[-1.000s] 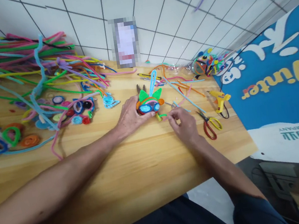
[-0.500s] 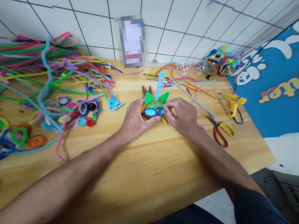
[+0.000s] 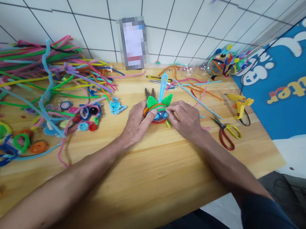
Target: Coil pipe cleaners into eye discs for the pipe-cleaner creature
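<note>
A pipe cleaner ornament [image 3: 160, 107] with green pointed ears, orange and green bands, blue round pieces on its front and a light blue loop on top is between my hands above the table. Its left side is gripped by my left hand [image 3: 138, 123], the thumb lying across the front over one blue piece. My right hand [image 3: 185, 119] is closed at the ornament's right side, thumb and forefinger pinching at the other blue piece. Those fingertips hide part of it. Just behind the ornament, the dark jaws of pliers [image 3: 150, 92] stick out.
Many loose pipe cleaners [image 3: 20, 59] and coiled shapes [image 3: 20, 140] cover the table's left side. To the right lie scissors [image 3: 225, 132] and a yellow glue gun [image 3: 239, 104]. A cutter knife [image 3: 155, 77] and a phone [image 3: 133, 43] are behind. A ball with colourful pieces [image 3: 221, 63] sits back right.
My left thumb has moved from the ornament's lower edge up onto its front, over the left blue piece. My right hand stays pinched at the right side. The view has shifted slightly.
</note>
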Motion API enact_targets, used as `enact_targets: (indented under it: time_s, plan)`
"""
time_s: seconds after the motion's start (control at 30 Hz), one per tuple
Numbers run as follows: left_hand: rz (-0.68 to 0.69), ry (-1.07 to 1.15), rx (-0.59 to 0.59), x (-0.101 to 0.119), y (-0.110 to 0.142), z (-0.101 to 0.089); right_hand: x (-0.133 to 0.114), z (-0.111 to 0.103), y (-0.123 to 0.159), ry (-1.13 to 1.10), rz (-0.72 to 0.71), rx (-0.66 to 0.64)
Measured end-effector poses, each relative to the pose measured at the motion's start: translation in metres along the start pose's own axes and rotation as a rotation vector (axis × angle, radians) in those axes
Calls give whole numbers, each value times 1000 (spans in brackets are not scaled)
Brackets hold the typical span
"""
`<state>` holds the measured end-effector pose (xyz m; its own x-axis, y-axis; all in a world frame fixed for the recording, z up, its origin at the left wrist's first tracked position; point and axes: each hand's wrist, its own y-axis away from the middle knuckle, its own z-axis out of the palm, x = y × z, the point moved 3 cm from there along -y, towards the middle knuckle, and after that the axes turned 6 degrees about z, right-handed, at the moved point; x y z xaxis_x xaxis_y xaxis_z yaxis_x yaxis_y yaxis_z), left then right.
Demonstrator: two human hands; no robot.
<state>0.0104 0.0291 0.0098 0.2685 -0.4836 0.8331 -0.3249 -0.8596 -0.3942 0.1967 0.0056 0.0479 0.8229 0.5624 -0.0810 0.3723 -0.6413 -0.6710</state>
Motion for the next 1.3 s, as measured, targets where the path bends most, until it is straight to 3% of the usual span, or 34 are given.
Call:
enact_targets:
  time_s: [0.47,1.3]
  plan:
    - [-24,-26,1,0,-1,1,0,-7,7,-120,92,40]
    - [-33,-11,-1,2,-1,0,-2,-1,12,-172,150,-50]
